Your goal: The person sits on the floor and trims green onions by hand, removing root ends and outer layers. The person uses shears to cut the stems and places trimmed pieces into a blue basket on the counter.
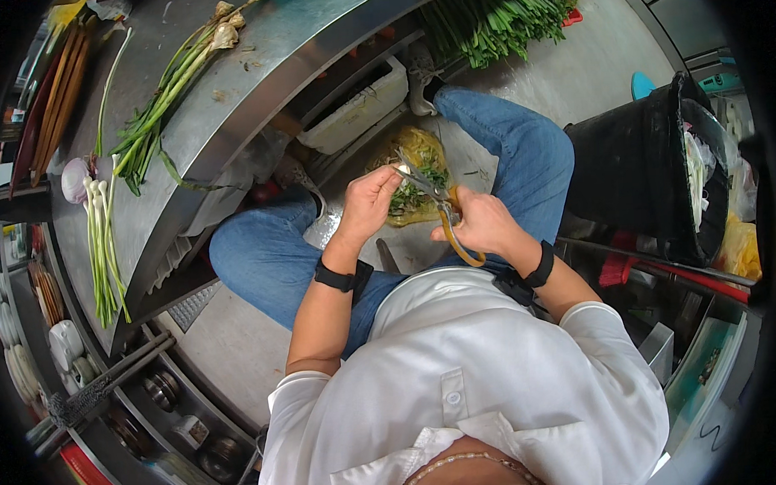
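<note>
My left hand (369,203) pinches a small white bulb (403,170), which looks like garlic or spring onion. My right hand (483,221) grips orange-handled scissors (449,222), whose blades reach up to the bulb. Below them on the floor, green trimmings lie on a yellow plastic bag (430,141). On the steel counter (186,144) at the left rest untrimmed stalks with dry, papery bulbs (177,80). Nearer the counter's lower end lie clean stalks with white bulbs (103,246) beside a purple onion (75,180).
A black bin (635,170) with a plastic liner stands to the right. Bunches of leafy greens (502,23) lie on the floor ahead. A white foam box (361,109) sits under the counter edge. Shelves with dishes and metal bowls (161,390) are at the lower left.
</note>
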{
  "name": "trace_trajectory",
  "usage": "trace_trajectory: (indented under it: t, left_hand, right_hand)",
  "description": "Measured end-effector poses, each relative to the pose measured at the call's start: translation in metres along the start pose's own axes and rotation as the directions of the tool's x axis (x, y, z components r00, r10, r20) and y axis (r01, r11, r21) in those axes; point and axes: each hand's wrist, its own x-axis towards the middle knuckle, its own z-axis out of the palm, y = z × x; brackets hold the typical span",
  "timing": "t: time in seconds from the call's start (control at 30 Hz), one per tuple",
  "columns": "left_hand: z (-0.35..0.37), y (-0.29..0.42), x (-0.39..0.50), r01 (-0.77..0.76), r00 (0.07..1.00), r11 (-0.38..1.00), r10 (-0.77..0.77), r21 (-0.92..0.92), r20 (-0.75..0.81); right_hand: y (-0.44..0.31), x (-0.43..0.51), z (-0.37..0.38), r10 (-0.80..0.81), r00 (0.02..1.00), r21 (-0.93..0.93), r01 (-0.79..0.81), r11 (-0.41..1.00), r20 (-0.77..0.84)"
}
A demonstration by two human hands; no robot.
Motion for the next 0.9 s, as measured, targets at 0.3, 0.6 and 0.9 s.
trace_trajectory:
  t: [0.3, 0.6, 0.9]
  left_hand:
    - [0.004, -0.003, -0.003, -0.061, 0.998, 0.997, 0.062, 0.049, -0.021]
    - [0.019, -0.041, 0.002, 0.149, 0.985, 0.986, -0.154, 0.069, 0.072]
    - [0.023, -0.05, 0.009, 0.22, 0.974, 0.972, -0.216, -0.083, 0.063]
  right_hand:
    - [0.001, -0.002, 0.008, 0.056, 0.988, -0.039, -0.051, 0.998, 0.146]
    - [0.03, 0.008, 0.029, 0.045, 0.972, 0.005, -0.048, 0.999, 0.228]
    - [0.047, 0.019, 0.031, 0.187, 0.93, 0.208, -0.26, 0.943, 0.315]
